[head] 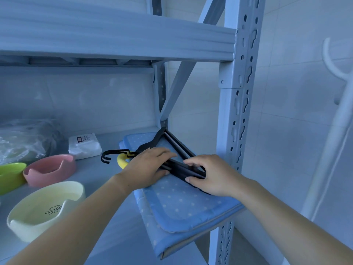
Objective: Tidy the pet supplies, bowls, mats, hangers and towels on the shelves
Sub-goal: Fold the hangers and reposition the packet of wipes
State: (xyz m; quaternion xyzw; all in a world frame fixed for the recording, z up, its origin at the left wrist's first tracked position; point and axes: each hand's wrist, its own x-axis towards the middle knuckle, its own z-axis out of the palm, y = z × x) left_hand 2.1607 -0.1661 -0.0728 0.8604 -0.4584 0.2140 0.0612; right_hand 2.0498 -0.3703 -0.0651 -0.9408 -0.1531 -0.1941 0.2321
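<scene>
Shelf upright (240,111): painted metal, matt. Shelf board (114,236): smooth, matt. Mat (181,205): blue dotted cloth, stitched border. Hangers (172,142): black plastic, satin finish. Pink bowl (49,169), cream bowl (44,211): smooth, glossy, probably ceramic. Green bowl (9,176): glossy. Bag (23,142): clear crinkled plastic film. White packet (84,145): shiny plastic wrap.

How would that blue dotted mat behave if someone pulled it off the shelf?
The blue dotted mat would probably flop: it lies folded over on itself, so it looks soft, not stiff. One corner overhangs the shelf edge, so a forward push might tip it off. The black hangers lying on it would likely slide along.
</scene>
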